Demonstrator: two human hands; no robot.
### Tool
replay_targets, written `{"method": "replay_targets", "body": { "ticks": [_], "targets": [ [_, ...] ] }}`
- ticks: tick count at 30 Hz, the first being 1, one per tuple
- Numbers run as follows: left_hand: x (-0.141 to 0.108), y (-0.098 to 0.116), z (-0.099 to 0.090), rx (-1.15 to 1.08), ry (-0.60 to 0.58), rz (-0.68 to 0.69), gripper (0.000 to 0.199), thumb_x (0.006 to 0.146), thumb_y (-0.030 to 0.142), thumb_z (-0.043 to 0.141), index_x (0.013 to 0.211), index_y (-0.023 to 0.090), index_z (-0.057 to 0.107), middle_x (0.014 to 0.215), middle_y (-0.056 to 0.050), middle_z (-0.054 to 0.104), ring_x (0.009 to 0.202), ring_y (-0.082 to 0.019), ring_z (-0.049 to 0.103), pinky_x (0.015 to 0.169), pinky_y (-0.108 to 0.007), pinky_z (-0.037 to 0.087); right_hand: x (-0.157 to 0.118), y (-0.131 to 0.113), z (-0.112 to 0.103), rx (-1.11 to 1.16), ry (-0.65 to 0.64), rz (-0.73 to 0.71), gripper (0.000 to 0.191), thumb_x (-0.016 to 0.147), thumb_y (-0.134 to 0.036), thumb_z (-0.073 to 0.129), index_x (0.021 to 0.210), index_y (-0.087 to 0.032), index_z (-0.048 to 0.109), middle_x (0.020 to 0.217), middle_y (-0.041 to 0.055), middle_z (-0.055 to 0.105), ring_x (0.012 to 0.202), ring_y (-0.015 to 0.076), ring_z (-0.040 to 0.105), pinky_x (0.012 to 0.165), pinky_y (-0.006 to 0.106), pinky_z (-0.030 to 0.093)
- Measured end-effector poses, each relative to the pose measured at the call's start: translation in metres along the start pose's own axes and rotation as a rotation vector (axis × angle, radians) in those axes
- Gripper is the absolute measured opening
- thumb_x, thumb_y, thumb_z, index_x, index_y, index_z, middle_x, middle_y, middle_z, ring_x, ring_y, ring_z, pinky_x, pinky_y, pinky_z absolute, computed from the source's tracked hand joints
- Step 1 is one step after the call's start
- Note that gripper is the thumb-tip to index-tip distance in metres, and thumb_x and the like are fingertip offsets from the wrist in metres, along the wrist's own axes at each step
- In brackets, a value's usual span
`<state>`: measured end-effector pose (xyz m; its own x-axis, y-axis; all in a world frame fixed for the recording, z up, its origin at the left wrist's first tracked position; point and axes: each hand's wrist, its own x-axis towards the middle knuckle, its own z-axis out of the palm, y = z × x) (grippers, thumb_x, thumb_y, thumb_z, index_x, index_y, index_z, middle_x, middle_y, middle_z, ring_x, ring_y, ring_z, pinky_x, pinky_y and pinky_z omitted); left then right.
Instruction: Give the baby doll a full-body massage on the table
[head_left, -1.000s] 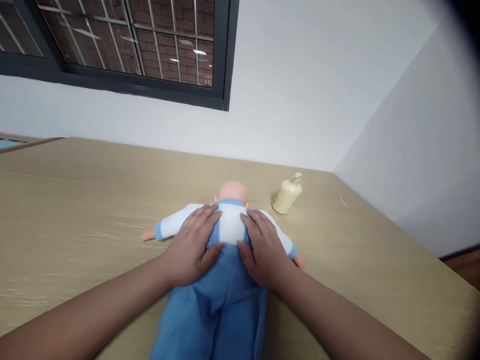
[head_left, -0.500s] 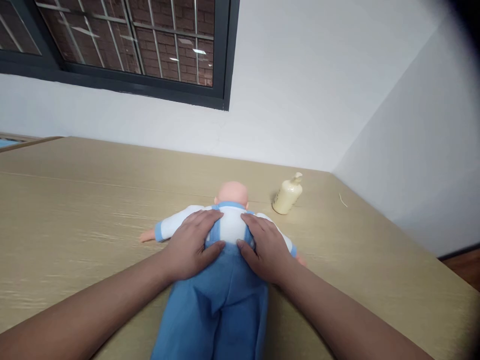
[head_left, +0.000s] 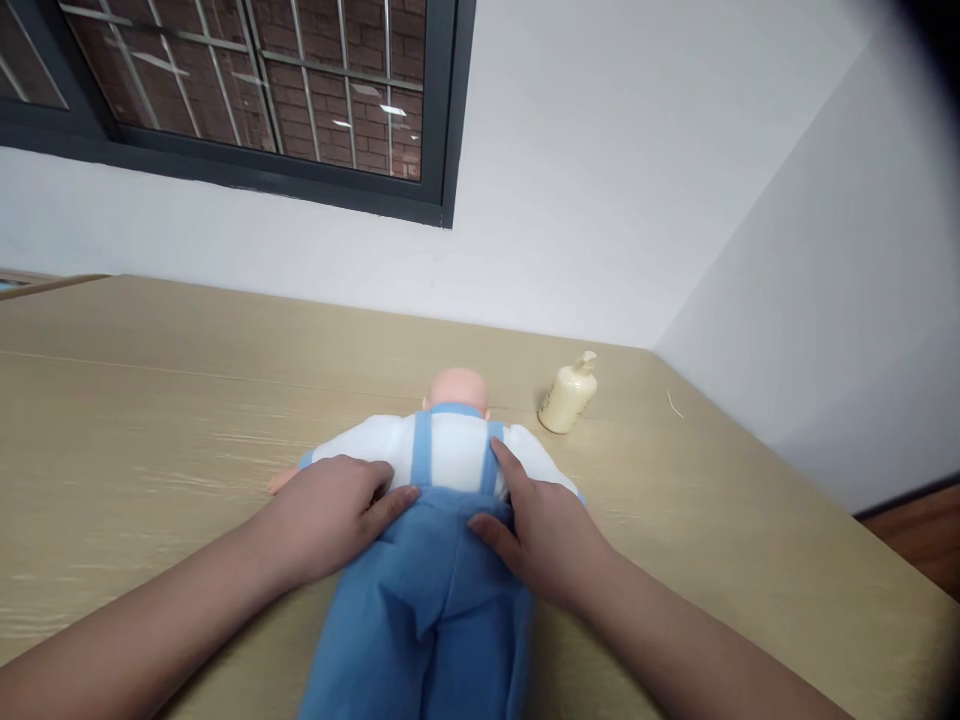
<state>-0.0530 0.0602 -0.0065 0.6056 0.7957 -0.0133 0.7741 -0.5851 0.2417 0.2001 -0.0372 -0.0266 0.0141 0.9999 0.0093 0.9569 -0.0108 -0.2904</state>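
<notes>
A baby doll [head_left: 459, 455] in a white top and blue overalls lies face down on the wooden table, its bald head toward the wall. My left hand [head_left: 330, 515] grips the doll's left side at the waist, thumb on the overalls and fingers curled down, partly out of sight. On the opposite side, my right hand [head_left: 551, 530] holds the waist, its thumb on the blue cloth and index finger along the right strap. The other right fingers are hidden behind the hand. Both doll arms spread outward, the right one's end mostly covered.
A cream pump bottle [head_left: 568, 398] stands on the table [head_left: 187, 400], beyond the doll to the right. Farther right lies a thin pale strand [head_left: 675, 404]. A white wall [head_left: 555, 200] with a barred window [head_left: 300, 90] borders the back.
Both hands have slid outward from the doll's upper back to its sides, uncovering the straps. Their fingers, earlier flat on the back, now bend around the waist. The view has shifted slightly.
</notes>
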Motion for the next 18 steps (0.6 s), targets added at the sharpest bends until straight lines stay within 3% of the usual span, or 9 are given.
{"method": "replay_targets", "body": {
  "ticks": [7, 13, 18],
  "targets": [
    [0.003, -0.012, 0.009, -0.105, -0.119, 0.001, 0.062, 0.097, 0.068, 0.030, 0.076, 0.022, 0.064, 0.082, -0.009, 0.069, 0.076, -0.028, 0.062, 0.060, -0.034, 0.031, 0.002, -0.002, 0.001, 0.060, -0.020, 0.069, 0.089, 0.092, -0.070, 0.043, 0.161, -0.030, 0.005, 0.097, 0.0090, 0.073, 0.089, 0.0334, 0.068, 0.065, 0.035, 0.038],
    [0.010, -0.010, 0.013, -0.195, -0.092, 0.000, 0.059, 0.098, 0.068, 0.028, 0.076, 0.020, 0.056, 0.085, -0.008, 0.067, 0.081, -0.028, 0.061, 0.071, -0.038, 0.037, 0.007, 0.002, 0.007, 0.111, 0.043, 0.121, 0.086, 0.094, -0.068, 0.041, 0.160, -0.022, 0.012, 0.111, 0.0129, 0.072, 0.099, 0.0333, 0.068, 0.074, 0.038, 0.041],
    [0.016, -0.009, 0.019, -0.342, -0.090, -0.036, 0.057, 0.098, 0.069, 0.030, 0.079, 0.020, 0.054, 0.087, -0.007, 0.067, 0.085, -0.028, 0.062, 0.075, -0.039, 0.042, 0.012, 0.004, 0.006, 0.152, 0.088, 0.115, 0.079, 0.094, -0.067, 0.043, 0.158, -0.025, 0.021, 0.110, 0.0097, 0.073, 0.098, 0.0305, 0.068, 0.074, 0.037, 0.040]
  ]
}}
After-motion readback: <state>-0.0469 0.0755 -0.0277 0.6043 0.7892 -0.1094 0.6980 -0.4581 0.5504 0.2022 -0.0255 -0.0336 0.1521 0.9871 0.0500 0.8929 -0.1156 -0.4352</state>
